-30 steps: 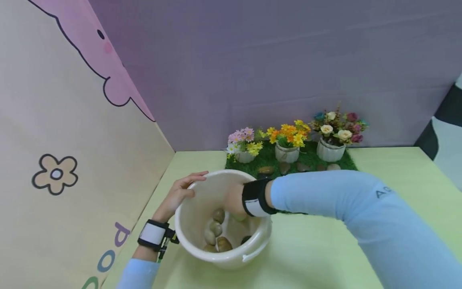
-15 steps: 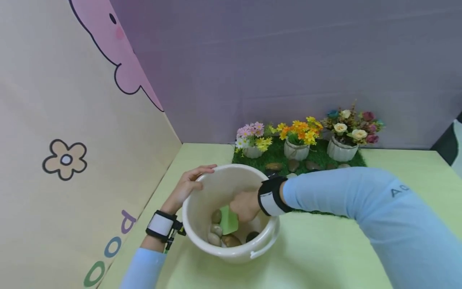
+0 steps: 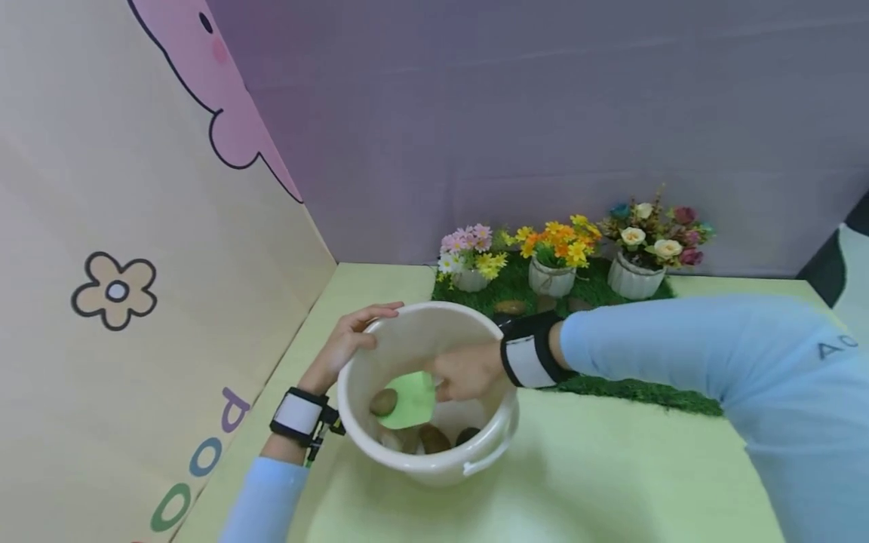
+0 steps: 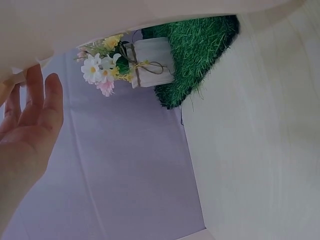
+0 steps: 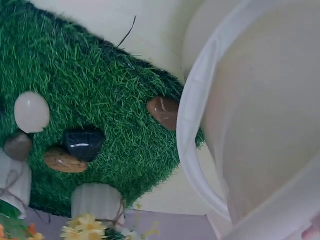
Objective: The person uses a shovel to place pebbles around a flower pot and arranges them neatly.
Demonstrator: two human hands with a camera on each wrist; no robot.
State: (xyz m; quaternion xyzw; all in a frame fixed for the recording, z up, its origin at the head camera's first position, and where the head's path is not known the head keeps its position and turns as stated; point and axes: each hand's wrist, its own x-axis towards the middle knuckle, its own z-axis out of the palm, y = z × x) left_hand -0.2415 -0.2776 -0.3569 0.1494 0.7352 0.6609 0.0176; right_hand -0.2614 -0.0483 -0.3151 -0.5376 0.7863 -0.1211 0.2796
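Observation:
A cream plastic bucket (image 3: 441,477) stands in front of me, tipped so that its mouth shows. My left hand (image 3: 342,347) grips its far left rim, the thumb over the inside; the left wrist view shows that hand's fingers (image 4: 53,102) up against the bucket's wall. Inside the bucket, my right hand (image 3: 468,371) holds a light green scoop (image 3: 414,407), its handle hidden in the curled fingers. A brown stone (image 3: 384,402) lies on the scoop's left part. Below it, several more stones, among them a brown one (image 3: 433,439) and a black one (image 3: 467,435), lie at the bucket's bottom.
Behind the bucket lies an artificial grass mat (image 5: 125,145) with several smooth stones, such as a white one (image 5: 32,112). Three potted flower arrangements, the middle one orange and yellow (image 3: 558,243), line its back. A painted wall (image 3: 170,362) borders the table's left side.
My right hand has turned the green scoop flatter and moved its blade leftward. A brown stone from the bucket's left side now sits on it. My left hand stays on the rim.

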